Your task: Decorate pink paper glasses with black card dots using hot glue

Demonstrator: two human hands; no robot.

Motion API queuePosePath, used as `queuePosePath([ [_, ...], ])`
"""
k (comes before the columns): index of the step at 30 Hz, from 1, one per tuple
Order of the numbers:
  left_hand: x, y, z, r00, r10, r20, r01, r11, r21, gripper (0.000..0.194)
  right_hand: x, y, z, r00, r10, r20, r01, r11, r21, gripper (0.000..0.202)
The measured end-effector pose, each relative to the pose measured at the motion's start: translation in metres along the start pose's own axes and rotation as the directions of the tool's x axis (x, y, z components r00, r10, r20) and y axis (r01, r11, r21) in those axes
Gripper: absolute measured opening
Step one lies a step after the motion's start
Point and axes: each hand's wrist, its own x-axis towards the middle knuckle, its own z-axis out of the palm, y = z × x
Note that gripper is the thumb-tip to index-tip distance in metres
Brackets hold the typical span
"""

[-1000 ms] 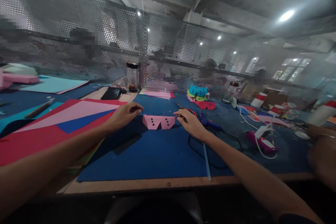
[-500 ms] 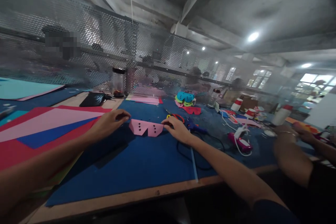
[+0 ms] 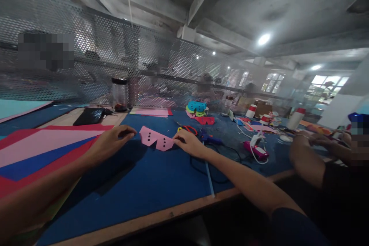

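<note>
A pink eye mask (image 3: pixel 157 138) with small black squares on it is held tilted above the blue table mat (image 3: pixel 138 196). My right hand (image 3: pixel 188 143) pinches its right end between thumb and fingertips. Left of the mask, my left hand (image 3: pixel 122 135) is curled, thumb and fingertips close together; a small gap separates it from the mask's edge. Whether something thin lies in that pinch is too small to tell. Just behind my right hand are orange-and-yellow-handled scissors (image 3: pixel 188 129) and a blue glue gun (image 3: pixel 211 137) with a black cable.
Pink, blue and red sheets (image 3: pixel 54 142) lie at left, near a black phone-like object (image 3: pixel 90 116) and a jar (image 3: pixel 119 94). Several coloured masks (image 3: pixel 197 107) are stacked behind; a red mask (image 3: pixel 206 120) lies beside them. A magenta device (image 3: pixel 256 150) and a co-worker's arm (image 3: pixel 307 157) are right.
The pink mask has tilted, its right end now lower than its left. A wider gap shows between my left fingertips and the mask. The whole view has shifted.
</note>
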Motion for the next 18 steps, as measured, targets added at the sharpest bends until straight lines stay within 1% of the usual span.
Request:
queuePosePath([
  [2, 0.001, -0.003, 0.001, 1.000, -0.001, -0.006, 0.001, 1.000, 0.014, 0.041, 0.002, 0.000, -0.007, 0.999, 0.015, -0.036, -0.015, 1.000, 0.010, 0.009],
  [4, 0.001, -0.005, 0.001, 1.000, -0.002, -0.008, 0.002, 1.000, 0.014, 0.041, 0.007, 0.000, -0.021, 0.996, 0.046, -0.080, -0.046, 0.999, 0.011, 0.011],
  [6, 0.001, -0.006, 0.001, 1.000, -0.012, -0.001, 0.012, 1.000, 0.006, 0.043, 0.013, 0.004, -0.043, 0.992, 0.080, -0.095, -0.082, 0.996, -0.016, 0.015],
  [8, 0.001, -0.007, 0.000, 0.999, -0.033, 0.000, 0.033, 0.999, 0.006, 0.046, 0.021, 0.012, -0.069, 0.987, 0.108, -0.119, -0.115, 0.992, -0.047, 0.015],
  [9, 0.001, -0.007, 0.000, 0.999, -0.041, 0.002, 0.041, 0.999, 0.010, 0.046, 0.025, 0.019, -0.083, 0.982, 0.125, -0.144, -0.139, 0.987, -0.086, 0.016],
  [10, 0.001, -0.008, 0.000, 0.999, -0.044, 0.001, 0.044, 0.999, 0.016, 0.046, 0.029, 0.026, -0.096, 0.971, 0.158, -0.182, -0.184, 0.974, -0.133, 0.017],
  [11, 0.002, -0.009, 0.001, 0.999, -0.043, 0.001, 0.043, 0.999, 0.022, 0.046, 0.032, 0.035, -0.109, 0.962, 0.195, -0.192, -0.232, 0.953, -0.195, 0.017],
  [13, 0.003, -0.011, 0.001, 0.999, -0.039, 0.012, 0.039, 0.999, 0.016, 0.046, 0.037, 0.055, -0.131, 0.947, 0.234, -0.219, -0.284, 0.929, -0.236, 0.018],
  [15, 0.004, -0.013, 0.002, 0.999, -0.048, 0.023, 0.048, 0.999, 0.005, 0.048, 0.040, 0.076, -0.146, 0.932, 0.280, -0.229, -0.336, 0.904, -0.263, 0.017],
  [18, 0.003, -0.012, 0.002, 0.997, -0.066, 0.029, 0.066, 0.998, -0.006, 0.049, 0.041, 0.107, -0.157, 0.902, 0.364, -0.232, -0.421, 0.857, -0.296, 0.017],
])
